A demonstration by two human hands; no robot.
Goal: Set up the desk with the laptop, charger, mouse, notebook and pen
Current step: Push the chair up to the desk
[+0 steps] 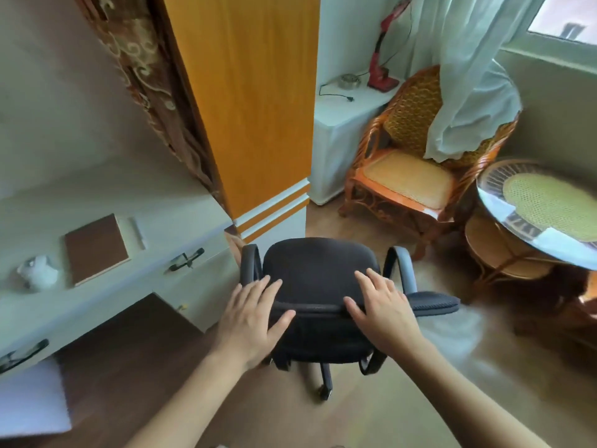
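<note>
A brown notebook [97, 250] lies flat on the pale desk [129, 205] at the left. Just to its right lies a white pen [139, 232]. To the notebook's left sits a small white object [38, 273], too blurred to identify. A black office chair [319, 273] with grey armrests stands in front of me, to the right of the desk. My left hand [255, 318] and my right hand [384, 312] rest flat on the top of its backrest, fingers spread and not curled around it. No laptop is clearly visible.
A pale flat slab [32, 396] fills the bottom left corner. An orange wardrobe [255, 108] stands behind the chair. A rattan armchair [407, 176], a round glass-topped rattan table [546, 208] and a white cabinet [339, 124] with a red lamp [381, 59] crowd the right side.
</note>
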